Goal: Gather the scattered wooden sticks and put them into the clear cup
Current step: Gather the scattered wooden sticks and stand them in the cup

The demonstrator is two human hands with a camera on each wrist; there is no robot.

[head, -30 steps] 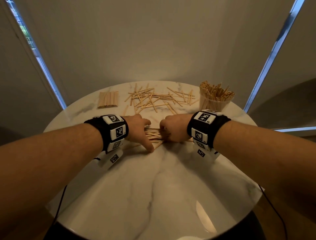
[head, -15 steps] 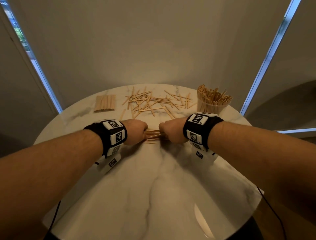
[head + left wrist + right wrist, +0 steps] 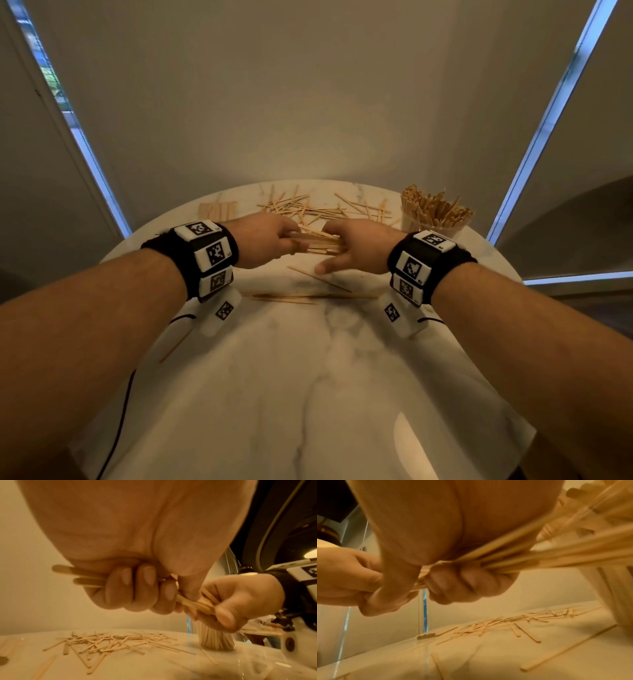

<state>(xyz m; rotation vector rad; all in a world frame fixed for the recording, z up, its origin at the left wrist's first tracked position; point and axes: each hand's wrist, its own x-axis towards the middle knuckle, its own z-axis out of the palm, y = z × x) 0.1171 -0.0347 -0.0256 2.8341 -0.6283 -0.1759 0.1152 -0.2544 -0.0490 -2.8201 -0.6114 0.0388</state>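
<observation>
Both hands are raised above the marble table (image 3: 308, 394) and share one bundle of wooden sticks (image 3: 318, 240). My left hand (image 3: 270, 240) grips its left end, fingers (image 3: 133, 588) curled round the sticks. At the other end my right hand (image 3: 356, 245) grips it, curled fingers (image 3: 462, 581) closed on the bundle (image 3: 556, 551). The clear cup (image 3: 431, 222), packed with upright sticks, stands at the far right, just beyond my right hand. A loose pile of scattered sticks (image 3: 325, 209) lies behind the hands. A few sticks (image 3: 301, 296) lie on the table under them.
A neat flat stack of sticks (image 3: 219, 209) lies at the far left of the table. One stray stick (image 3: 174, 346) lies near the left edge, under my left forearm. Bare marble stretches toward me. A black cable (image 3: 120, 411) hangs off the left side.
Both hands pressed the sticks together on the table, then lifted the bundle up and away from me. A few sticks stayed on the table below.
</observation>
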